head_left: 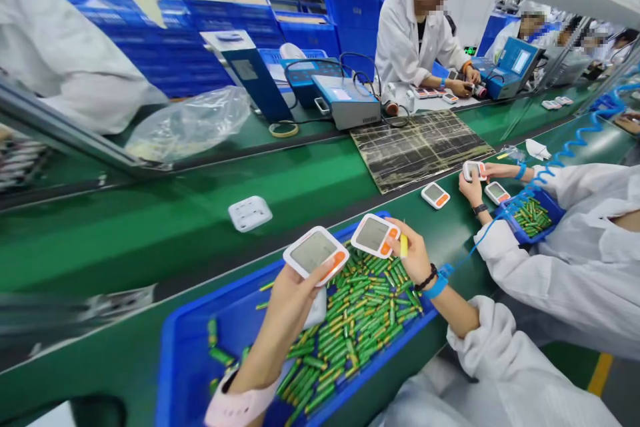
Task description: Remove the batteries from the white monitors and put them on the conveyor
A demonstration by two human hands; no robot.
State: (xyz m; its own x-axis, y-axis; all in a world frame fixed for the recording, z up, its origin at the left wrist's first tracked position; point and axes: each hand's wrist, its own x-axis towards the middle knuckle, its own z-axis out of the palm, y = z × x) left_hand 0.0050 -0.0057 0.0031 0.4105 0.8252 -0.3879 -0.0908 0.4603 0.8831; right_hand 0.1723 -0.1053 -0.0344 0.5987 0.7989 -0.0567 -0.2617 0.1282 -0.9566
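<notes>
My left hand grips a white monitor with a grey screen, the thumb over its orange button. In my right hand is a second white monitor of the same kind, its thumb on the orange buttons. A small yellow strip shows at the right fingers. Both monitors are tilted, screens up, above a blue tray of loose green batteries. Below my left hand a white object is partly hidden; I cannot tell whether it is held or lies on the batteries.
A white casing lies on the green conveyor. Another monitor lies to the right, near a co-worker's hands and a smaller blue battery tray. A coiled blue cord hangs at right. Blue test boxes stand across the line.
</notes>
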